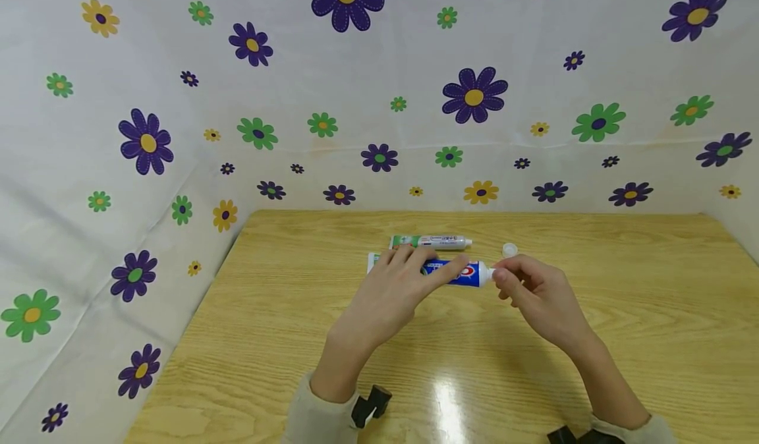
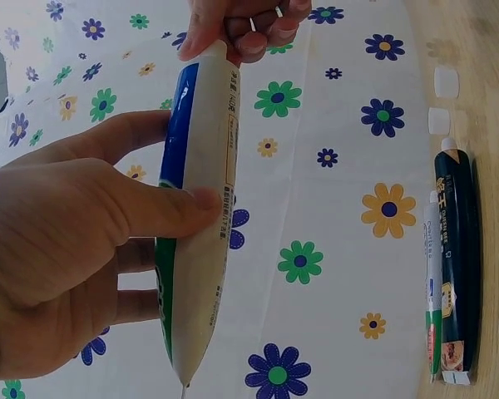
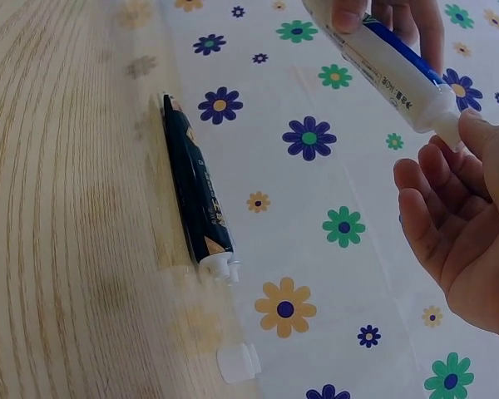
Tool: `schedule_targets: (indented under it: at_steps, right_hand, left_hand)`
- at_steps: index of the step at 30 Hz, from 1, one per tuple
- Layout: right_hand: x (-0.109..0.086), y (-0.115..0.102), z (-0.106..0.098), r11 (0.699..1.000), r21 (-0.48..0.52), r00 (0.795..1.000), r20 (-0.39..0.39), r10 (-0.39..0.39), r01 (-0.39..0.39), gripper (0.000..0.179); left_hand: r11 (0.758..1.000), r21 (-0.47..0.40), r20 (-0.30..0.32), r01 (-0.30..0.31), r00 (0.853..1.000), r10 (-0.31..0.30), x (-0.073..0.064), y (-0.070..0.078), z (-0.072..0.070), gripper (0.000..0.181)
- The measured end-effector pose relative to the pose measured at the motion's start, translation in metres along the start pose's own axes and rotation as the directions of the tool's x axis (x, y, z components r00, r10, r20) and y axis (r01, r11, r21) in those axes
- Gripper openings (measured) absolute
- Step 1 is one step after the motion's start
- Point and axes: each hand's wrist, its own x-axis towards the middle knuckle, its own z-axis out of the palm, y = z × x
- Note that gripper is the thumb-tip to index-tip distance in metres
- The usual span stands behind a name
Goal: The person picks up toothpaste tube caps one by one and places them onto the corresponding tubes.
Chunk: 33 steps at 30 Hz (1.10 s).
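Note:
A blue, white and green toothpaste tube [image 1: 471, 274] is held off the table by my left hand [image 1: 388, 292], its thumb on one side and fingers round the other. In the left wrist view the tube [image 2: 201, 158] shows its pale printed back. My right hand [image 1: 548, 299] pinches the narrow white end of that tube between thumb and fingertips, seen closely in the right wrist view. Whether that end is a cap or the bare nozzle is hidden by the fingers. Behind lies a green and silver toothpaste tube [image 1: 445, 242].
A dark toothpaste tube [image 2: 459, 258] lies beside the silver one in the left wrist view. Two white caps stand near their tips, one cap [image 1: 510, 250] visible in the head view. Flowered cloth [image 1: 415, 62] hangs behind the wooden table [image 1: 284, 338].

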Motion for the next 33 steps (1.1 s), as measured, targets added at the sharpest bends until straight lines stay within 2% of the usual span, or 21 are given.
schedule_targets:
  at_steps: [17,25,33]
  right_hand:
    - [0.0008,0.0003,0.0006,1.000,-0.009,1.000,0.003,0.028,-0.028,0.021]
    - [0.0015,0.0005,0.0017,0.998,-0.018,0.997,0.032,0.064,-0.063,0.032]
    - [0.0019,-0.0046,0.0008,0.991,0.026,0.986,0.099,0.131,-0.134,0.041]
  left_hand:
    - [1.000,0.009,-0.039,-0.026,0.999,0.026,-0.0005,0.0024,0.0002,0.076]
    - [1.000,0.021,-0.014,-0.022,1.000,0.023,0.0008,0.0041,-0.0002,0.075]
    - [0.999,0.012,-0.047,-0.044,0.998,0.044,0.0011,0.0050,0.0007,0.074]
